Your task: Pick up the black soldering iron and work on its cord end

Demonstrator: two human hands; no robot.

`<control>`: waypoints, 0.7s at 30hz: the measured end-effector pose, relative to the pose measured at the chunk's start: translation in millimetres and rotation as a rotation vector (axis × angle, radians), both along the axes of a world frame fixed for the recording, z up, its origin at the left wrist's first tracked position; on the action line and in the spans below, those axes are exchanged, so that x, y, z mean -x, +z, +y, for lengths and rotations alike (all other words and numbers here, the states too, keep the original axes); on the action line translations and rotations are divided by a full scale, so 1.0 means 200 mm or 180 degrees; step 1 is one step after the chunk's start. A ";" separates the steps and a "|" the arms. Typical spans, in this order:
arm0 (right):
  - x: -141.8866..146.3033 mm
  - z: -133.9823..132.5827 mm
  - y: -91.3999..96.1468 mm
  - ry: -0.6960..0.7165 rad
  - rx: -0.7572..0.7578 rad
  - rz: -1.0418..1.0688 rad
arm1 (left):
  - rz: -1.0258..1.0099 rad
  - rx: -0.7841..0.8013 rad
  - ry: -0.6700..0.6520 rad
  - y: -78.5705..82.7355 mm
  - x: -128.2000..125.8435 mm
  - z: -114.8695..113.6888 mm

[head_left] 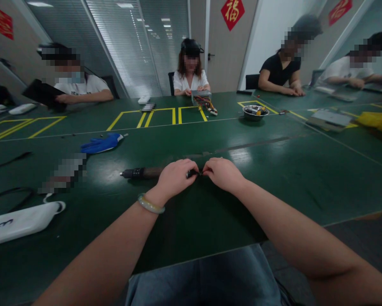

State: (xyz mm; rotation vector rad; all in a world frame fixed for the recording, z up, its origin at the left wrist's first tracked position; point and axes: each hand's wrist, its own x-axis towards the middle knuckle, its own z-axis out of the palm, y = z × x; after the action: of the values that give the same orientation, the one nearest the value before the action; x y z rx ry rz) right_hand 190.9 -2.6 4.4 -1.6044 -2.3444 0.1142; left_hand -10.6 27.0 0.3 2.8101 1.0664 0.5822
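My left hand (178,176), with a pale bangle (150,205) on its wrist, is closed on a small black piece (192,173). My right hand (224,173) pinches at the right end of that piece; what its fingertips hold is too small to make out. Both hands are low over the green table (210,221), fingertips almost meeting. A dark electric screwdriver (140,173) lies behind my left hand, tip pointing left. The hand hides its rear part, so I cannot tell whether the black piece joins it.
A blue glove (102,143) and a white power bank (21,223) lie to the left. Further back are a metal bowl (255,114) of small parts and a grey box with coloured wires (202,98). Several people sit across the table. A yellow item (377,124) lies far right.
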 end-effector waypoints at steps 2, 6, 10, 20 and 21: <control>0.00 0.00 0.00 -0.0011 -0.0013 -0.0019 | -0.0010 -0.0028 -0.0019 0.00 0.00 0.00; 0.00 -0.01 0.00 -0.0033 -0.0074 -0.0085 | 0.0004 -0.0046 0.0001 0.00 0.00 0.00; 0.01 -0.02 0.01 -0.0033 -0.0048 -0.0064 | 0.0014 -0.0035 0.0025 0.00 -0.01 -0.01; 0.02 0.02 -0.04 -0.0160 0.0111 0.0473 | -0.0008 -0.0102 0.0011 -0.02 -0.01 0.01; 0.02 0.02 -0.05 -0.0193 0.0139 0.0530 | -0.0002 -0.0118 0.0002 -0.02 -0.01 0.01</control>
State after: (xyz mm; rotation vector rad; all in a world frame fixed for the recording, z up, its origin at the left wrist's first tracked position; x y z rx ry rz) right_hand 187.1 1.8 -5.3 -1.6181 -2.1800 0.2767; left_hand -8.9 29.7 -4.1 2.8411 1.0672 0.6090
